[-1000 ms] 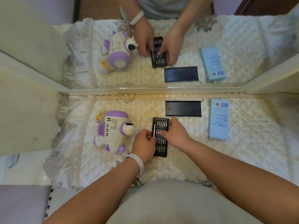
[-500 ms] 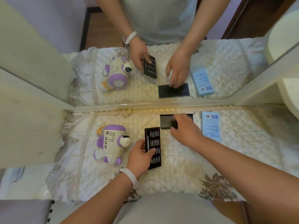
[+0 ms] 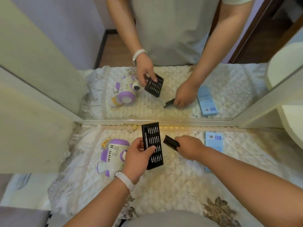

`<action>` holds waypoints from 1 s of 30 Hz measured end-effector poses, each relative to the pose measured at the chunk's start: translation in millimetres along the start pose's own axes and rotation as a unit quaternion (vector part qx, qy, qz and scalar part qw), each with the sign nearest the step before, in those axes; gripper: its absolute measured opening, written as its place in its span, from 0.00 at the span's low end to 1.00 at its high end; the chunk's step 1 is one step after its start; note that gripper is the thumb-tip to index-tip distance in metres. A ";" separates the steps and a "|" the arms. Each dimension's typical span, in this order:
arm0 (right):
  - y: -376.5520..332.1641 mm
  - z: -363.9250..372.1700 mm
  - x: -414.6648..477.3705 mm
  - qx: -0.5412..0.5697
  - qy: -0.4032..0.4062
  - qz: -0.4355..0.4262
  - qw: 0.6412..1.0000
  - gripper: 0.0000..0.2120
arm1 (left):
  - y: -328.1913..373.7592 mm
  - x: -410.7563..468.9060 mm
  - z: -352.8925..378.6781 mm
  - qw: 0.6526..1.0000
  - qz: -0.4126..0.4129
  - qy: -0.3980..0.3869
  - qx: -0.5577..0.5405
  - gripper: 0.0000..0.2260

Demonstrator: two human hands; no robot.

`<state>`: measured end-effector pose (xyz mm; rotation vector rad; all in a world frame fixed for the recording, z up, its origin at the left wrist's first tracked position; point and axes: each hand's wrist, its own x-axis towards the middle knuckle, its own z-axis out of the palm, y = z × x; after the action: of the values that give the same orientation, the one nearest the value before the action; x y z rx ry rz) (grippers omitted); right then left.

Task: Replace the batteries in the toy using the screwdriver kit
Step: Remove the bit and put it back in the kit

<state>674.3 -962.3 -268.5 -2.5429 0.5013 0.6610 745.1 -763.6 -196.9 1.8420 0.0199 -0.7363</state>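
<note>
My left hand [image 3: 136,158] grips the black screwdriver kit tray [image 3: 153,141], lifted off the cloth, with rows of silver bits and a driver handle along its left edge. My right hand [image 3: 188,149] holds the black sleeve of the kit [image 3: 170,142], tilted up just right of the tray. The white and purple toy [image 3: 112,155] lies on the quilted cloth [image 3: 172,185] at the left, partly hidden behind my left hand.
A light blue box [image 3: 214,141] lies on the cloth to the right, partly hidden by my right forearm. A mirror [image 3: 164,89] stands along the back edge and repeats the scene. A cream panel [image 3: 32,128] closes the left side.
My left hand has lifted the tray off the cloth and moved it back. My right hand reached to the sleeve by the mirror and now holds it raised beside the tray.
</note>
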 end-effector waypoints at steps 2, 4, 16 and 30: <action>0.7 4.3 -14.4 0.205 -0.001 0.042 0.978 0.08 | 3.6 -4.0 0.7 1.000 0.001 0.004 -0.018 0.08; 0.6 6.7 -32.0 0.397 -0.009 0.099 0.912 0.13 | 7.4 -9.6 1.6 0.999 0.004 0.006 -0.036 0.09; 0.2 -16.6 -118.2 0.839 -0.037 0.075 0.538 0.20 | 36.2 -39.6 14.5 0.994 0.003 -0.014 -0.107 0.08; -16.0 -58.0 -180.9 0.787 0.022 -0.008 0.616 0.24 | 74.6 -73.6 26.5 0.979 0.049 0.005 -0.196 0.08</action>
<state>554.4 -938.2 -122.3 -0.8261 0.6265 -0.0363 699.5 -792.1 -103.2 1.4599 0.0754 -0.6060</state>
